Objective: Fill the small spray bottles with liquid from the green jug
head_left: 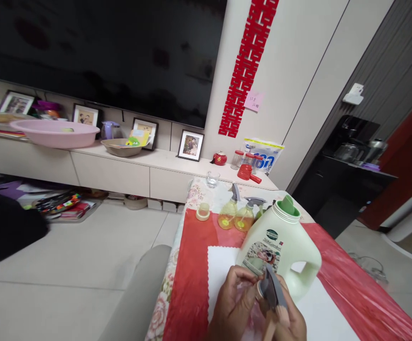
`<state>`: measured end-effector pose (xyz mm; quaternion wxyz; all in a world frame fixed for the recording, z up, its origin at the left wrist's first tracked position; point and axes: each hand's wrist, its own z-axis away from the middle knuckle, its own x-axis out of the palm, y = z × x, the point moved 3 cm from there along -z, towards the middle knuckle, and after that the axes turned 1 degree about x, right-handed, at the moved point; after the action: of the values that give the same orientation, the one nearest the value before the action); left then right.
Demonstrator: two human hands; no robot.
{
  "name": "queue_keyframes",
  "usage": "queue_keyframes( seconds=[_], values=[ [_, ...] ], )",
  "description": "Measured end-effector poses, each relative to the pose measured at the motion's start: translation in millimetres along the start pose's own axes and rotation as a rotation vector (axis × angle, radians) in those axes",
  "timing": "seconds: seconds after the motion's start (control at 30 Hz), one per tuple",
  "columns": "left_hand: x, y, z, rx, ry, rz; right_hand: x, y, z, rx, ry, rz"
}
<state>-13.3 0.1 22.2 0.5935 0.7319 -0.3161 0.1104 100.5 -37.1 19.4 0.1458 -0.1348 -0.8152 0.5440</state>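
My left hand (232,303) is closed around a clear, pinkish spray bottle (250,322), most of it hidden by my fingers. My right hand (293,315) grips its grey trigger sprayer head (274,290), which is at the bottle's neck; whether it is fully screwed on cannot be made out. Just behind my hands stands a large pale green detergent jug (280,241), uncapped, with a green spout showing in its mouth. Farther back are two spray bottles with yellow liquid, one (228,214) beside the other (244,218), both with grey trigger heads. A pale cap (203,211) sits left of them.
A white scallop-edged mat (222,258) lies over a red cloth (195,270) on the table. A glass cup (213,178) stands near the far edge. Behind it, a low cabinet (113,173) bears a pink basin (56,135), photo frames and red-lidded jars.
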Motion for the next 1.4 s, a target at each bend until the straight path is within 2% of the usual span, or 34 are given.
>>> queue_keyframes(
  seconds=[0.2,0.33,0.47,0.63,0.83,0.93,1.0,1.1,1.23,1.4],
  values=[
    [-6.2,7.2,4.6,-0.113,-0.032,-0.235,-17.7,15.2,-4.0,0.012,-0.042,0.060],
    [-16.1,-0.9,6.4,-0.119,0.066,-0.351,-25.5,19.0,-0.8,0.005,-0.054,0.163],
    [-20.2,-6.7,6.5,-0.082,0.110,-0.326,-19.8,7.5,10.8,-0.032,-0.050,0.333],
    [-16.7,1.3,1.7,-0.140,0.016,-0.359,-11.4,-8.5,17.1,-0.019,-0.062,0.415],
    [-19.4,-6.8,-3.3,-0.224,-0.014,-0.214,-21.4,-24.5,16.3,-0.002,0.002,0.399],
    [-17.6,-15.2,-2.4,-0.311,-0.032,-0.069,-31.7,-44.9,10.1,-0.039,0.051,0.269],
    [-11.8,-17.0,-0.1,-0.434,-0.079,0.097,-37.3,-60.5,3.9,-0.078,0.075,0.164],
    [1.9,-9.2,5.2,-0.582,-0.224,0.358,-41.7,-76.7,-1.4,-0.082,0.070,0.116],
    [16.7,8.2,12.1,-0.597,-0.461,0.504,-45.4,-81.2,7.8,-0.031,0.050,0.182],
    [24.2,15.1,18.6,-0.647,-0.547,0.547,-49.5,-75.9,33.3,0.087,-0.004,0.198]
  ],
)
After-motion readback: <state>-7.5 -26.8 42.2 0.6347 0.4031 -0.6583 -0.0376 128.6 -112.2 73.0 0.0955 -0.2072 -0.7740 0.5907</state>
